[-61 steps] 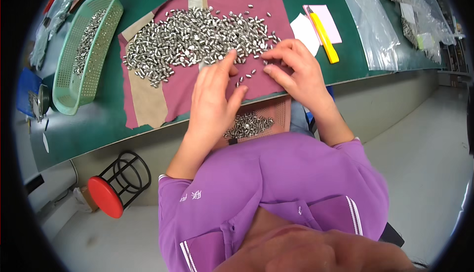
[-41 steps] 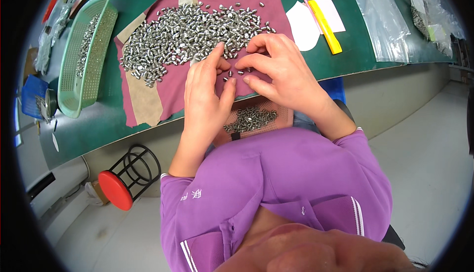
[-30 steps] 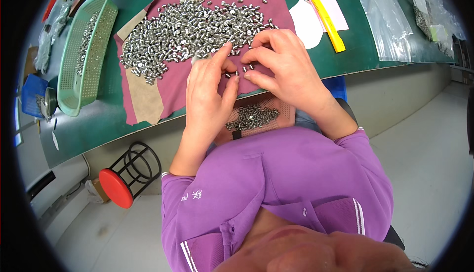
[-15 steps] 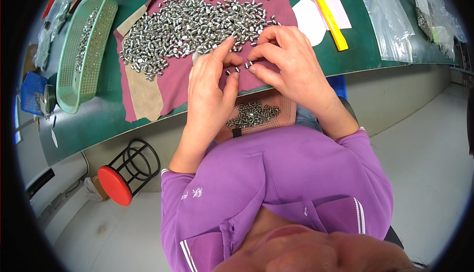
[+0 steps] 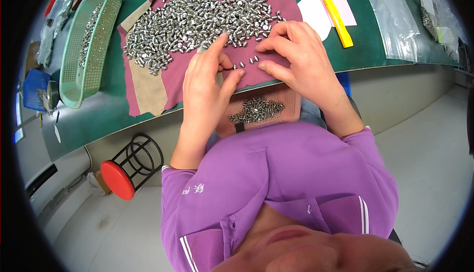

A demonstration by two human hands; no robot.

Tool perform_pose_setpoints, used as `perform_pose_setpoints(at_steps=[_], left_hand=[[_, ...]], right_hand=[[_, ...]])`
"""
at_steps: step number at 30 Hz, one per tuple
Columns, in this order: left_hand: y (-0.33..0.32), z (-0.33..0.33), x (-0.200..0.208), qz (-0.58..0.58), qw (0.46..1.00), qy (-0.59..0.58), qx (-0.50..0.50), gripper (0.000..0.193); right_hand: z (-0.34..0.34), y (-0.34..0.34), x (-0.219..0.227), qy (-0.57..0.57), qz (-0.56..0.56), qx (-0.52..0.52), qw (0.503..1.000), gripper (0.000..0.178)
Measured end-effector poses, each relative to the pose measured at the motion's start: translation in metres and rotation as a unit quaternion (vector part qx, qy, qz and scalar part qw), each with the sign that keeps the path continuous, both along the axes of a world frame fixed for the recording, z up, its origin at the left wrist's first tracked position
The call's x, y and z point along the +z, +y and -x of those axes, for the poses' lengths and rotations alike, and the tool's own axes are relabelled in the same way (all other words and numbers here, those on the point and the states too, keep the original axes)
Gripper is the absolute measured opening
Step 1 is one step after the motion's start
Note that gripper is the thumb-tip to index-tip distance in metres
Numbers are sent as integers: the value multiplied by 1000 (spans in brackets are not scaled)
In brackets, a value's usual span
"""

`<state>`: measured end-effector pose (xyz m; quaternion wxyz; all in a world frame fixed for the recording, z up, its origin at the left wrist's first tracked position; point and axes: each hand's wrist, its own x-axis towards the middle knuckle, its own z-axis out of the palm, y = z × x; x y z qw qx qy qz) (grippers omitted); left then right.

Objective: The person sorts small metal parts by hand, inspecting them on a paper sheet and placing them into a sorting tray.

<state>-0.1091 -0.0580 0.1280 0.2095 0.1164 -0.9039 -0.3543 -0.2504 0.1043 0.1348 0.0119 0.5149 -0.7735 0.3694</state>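
Observation:
A large heap of small shiny metal fittings (image 5: 197, 22) lies on a dark pink cloth (image 5: 170, 82) on the table. Between my hands, near the cloth's front edge, several loose fittings (image 5: 242, 64) sit in a short row. My left hand (image 5: 205, 82) is beside the row's left end, its thumb and fingers apart; a fitting lies near its fingertips. At the row's right end is my right hand (image 5: 303, 57), thumb and forefinger apart with no fitting between them. Under the table edge, a pink basket (image 5: 292, 108) holds more metal fittings.
On the left stands a long green basket (image 5: 66, 74) with small metal parts inside. A yellow utility knife (image 5: 336, 20) lies over pale paper at the right, beside clear plastic bags (image 5: 392, 20). A red-topped stool (image 5: 117, 180) is on the floor at the left.
My hands have moved slightly apart, and the thumb and forefinger of the right hand have opened away from the fittings. The loose fittings now lie uncovered between my hands. The view has shifted slightly.

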Motion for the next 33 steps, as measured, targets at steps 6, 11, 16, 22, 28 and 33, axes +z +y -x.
perform_pose_setpoints(at_steps=[6, 11, 16, 22, 28, 33], left_hand=[[-1, -3, 8, -57, 998, -16, -9, 81], [0, 2, 5, -66, 998, 0, -8, 77], [2, 7, -1, -79, 997, 14, -23, 72], [4, 8, -2, -64, 998, 16, -21, 71], [6, 10, 1, -49, 998, 17, -20, 71], [5, 10, -4, -74, 997, 23, -20, 71]], right_hand=[[-1, 0, 4, 32, -5, 1, 999, 20], [-1, -4, 5, 36, -2, 15, 999, 16], [-3, -7, 4, 39, 3, 16, 999, 14], [-3, -9, 2, 46, 14, 24, 999, 13], [-3, -7, 3, 47, 5, 12, 999, 14], [-9, -12, 2, 31, 18, 2, 999, 14]])
